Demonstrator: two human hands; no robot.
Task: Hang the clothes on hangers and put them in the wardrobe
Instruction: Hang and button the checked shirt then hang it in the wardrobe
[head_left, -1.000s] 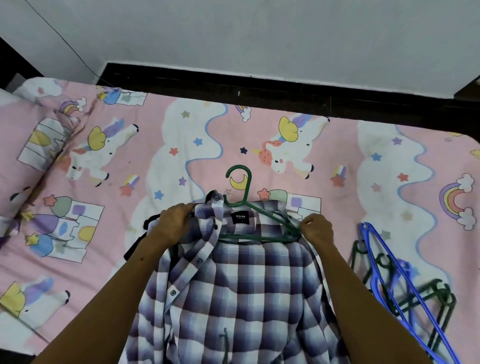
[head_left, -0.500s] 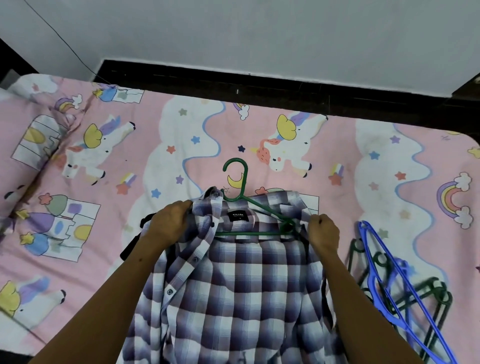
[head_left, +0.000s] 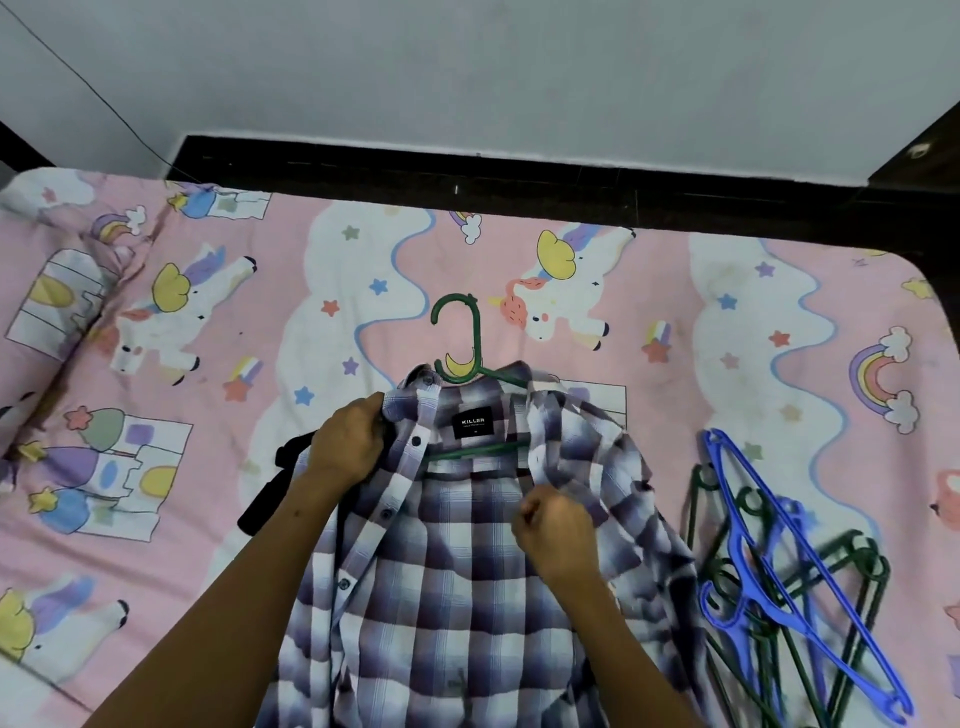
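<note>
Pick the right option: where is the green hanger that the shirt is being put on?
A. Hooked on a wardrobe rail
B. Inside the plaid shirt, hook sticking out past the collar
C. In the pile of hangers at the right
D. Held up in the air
B: the green hanger lies on the bed inside the plaid shirt, with its hook out above the collar.

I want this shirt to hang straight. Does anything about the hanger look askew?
Yes: the green hanger sits off-centre in the plaid shirt. Its hook leans toward the left collar, and its bar slants under the label, so the shoulders look uneven.
</note>
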